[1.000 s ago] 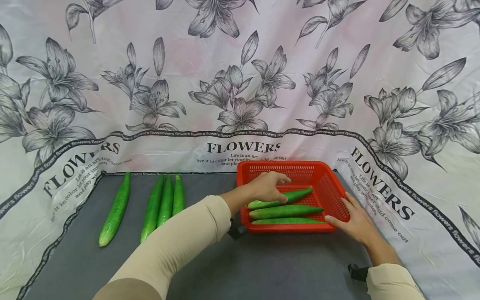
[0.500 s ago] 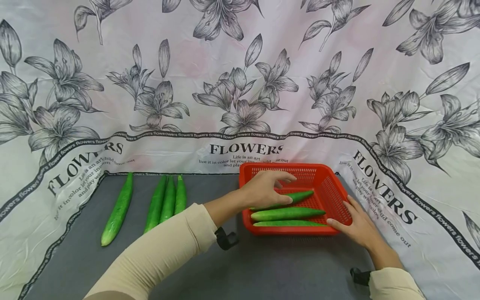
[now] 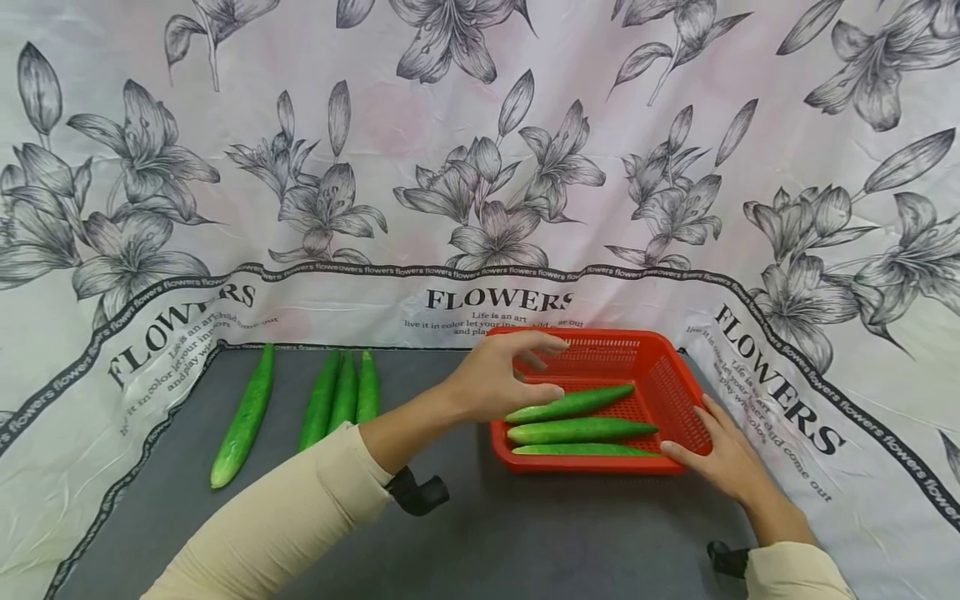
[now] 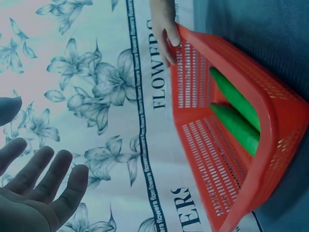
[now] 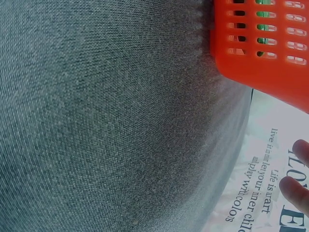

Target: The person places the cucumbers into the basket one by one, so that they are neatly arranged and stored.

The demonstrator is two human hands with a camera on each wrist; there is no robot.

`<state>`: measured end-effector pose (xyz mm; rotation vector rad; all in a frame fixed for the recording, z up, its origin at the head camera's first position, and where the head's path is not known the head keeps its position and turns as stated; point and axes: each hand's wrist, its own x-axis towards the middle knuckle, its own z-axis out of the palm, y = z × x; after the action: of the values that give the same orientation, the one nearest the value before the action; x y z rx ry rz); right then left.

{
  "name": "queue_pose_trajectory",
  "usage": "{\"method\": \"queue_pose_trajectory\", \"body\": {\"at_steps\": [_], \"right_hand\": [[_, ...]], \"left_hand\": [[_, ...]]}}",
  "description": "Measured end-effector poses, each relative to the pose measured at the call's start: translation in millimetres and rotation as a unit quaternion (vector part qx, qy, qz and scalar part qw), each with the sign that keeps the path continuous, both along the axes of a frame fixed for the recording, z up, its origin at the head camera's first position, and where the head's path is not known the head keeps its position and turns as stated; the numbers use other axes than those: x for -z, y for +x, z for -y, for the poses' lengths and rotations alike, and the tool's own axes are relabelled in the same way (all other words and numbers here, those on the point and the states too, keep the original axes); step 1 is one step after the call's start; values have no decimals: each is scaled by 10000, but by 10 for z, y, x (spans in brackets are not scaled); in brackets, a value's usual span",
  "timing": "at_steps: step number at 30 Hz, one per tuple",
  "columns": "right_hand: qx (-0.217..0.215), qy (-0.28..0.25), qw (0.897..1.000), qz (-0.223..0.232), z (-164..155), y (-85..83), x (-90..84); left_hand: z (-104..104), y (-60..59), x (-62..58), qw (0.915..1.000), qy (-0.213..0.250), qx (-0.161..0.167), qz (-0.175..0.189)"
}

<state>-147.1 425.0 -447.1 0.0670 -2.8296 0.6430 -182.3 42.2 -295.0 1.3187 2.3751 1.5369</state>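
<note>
Inside the red basket (image 3: pixel 678 400), on the right of the counter (image 3: pixel 570 537), three cucumbers (image 3: pixel 582 431) are lying side by side, roughly left to right, the far one slanting. The left hand (image 3: pixel 489 379) is hovering over the basket's left end, fingers loosely curved, thumb apart, grasping nothing; the left wrist view is showing it well clear of the basket. The right hand (image 3: pixel 722 458) is resting on the basket's right side near the near corner, thumb at the rim, fingers extended along the wall, not clenched.

On the left of the counter, a lone cucumber (image 3: pixel 243 421) is lying apart from a group of three more (image 3: pixel 344 396), whose near ends the left sleeve (image 3: pixel 281 521) is partly hiding.

Handling, as judged: the cucumbers are presenting as firm, moderately heavy and slick-skinned; the thick middle is offering the safest hold, while the narrow tips are likely inviting slipping or snapping. The basket is appearing light and fairly stiff, its rim serving as the sound place to hold.
</note>
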Motion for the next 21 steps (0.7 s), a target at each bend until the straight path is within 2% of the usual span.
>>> {"method": "queue_pose_trajectory", "body": {"at_steps": [11, 21], "right_hand": [[2, -21, 10000, 15, 19, 9, 20], [68, -9, 9999, 124, 12, 6, 2]], "left_hand": [[330, 95, -50, 9983, 227, -447, 287], [731, 113, -11, 9943, 435, -969, 15]]}}
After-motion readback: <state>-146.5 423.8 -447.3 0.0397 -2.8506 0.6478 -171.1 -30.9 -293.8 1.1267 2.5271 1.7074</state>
